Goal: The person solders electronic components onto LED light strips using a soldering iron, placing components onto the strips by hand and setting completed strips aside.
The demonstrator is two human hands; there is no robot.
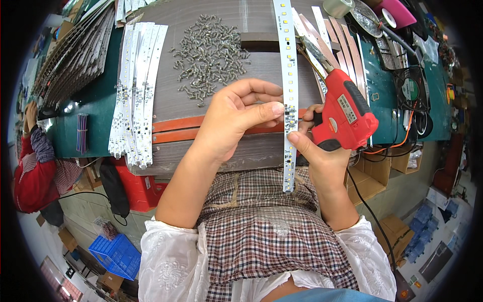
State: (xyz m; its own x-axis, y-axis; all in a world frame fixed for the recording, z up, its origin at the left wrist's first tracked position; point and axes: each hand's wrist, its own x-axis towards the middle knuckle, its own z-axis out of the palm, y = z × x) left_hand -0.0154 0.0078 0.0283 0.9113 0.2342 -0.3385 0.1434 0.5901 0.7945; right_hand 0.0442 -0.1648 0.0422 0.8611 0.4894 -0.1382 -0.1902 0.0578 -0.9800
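Long axis pointing away from me, the white light strip (289, 83) lay between my left hand (229, 118), curled at its left edge, whether pinching I couldn't tell, and my right hand (324, 157), gripping the red soldering gun (346, 108), thumb against the strip.

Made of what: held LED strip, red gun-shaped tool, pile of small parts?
LED strip: matte white-coated board, judging by its flat face dotted with components; core material unclear. Red gun-shaped tool: likely moulded plastic, slightly glossy, given its smooth contours and highlights. Small parts: probably bare or plated metal, from their silvery glints.
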